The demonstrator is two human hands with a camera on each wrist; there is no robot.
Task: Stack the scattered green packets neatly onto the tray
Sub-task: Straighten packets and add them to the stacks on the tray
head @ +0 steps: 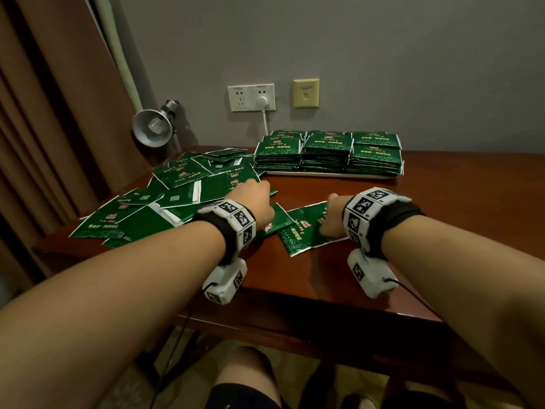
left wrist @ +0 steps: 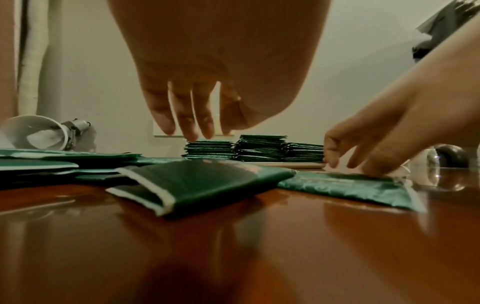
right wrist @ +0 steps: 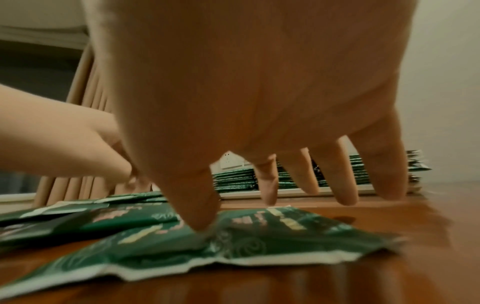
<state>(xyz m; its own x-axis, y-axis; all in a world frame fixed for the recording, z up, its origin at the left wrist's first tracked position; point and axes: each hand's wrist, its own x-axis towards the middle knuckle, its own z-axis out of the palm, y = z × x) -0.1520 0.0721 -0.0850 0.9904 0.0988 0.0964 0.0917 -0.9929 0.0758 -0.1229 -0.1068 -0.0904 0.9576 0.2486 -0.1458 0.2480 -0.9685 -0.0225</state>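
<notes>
Right hand (head: 331,215) spread, thumb pressing packet (head: 306,231) beneath; left hand (head: 253,199) relaxed, empty, over loose packets beside. Tray (head: 324,173) beyond fingertips. Seemingly light, limp, slick foil; best pinched at sealed edge.

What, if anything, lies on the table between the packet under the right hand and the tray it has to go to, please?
Nothing visible does. The packet under the right hand faces a bare strip of table up to the tray. The scattered packets lie off to the left of that path.
</notes>
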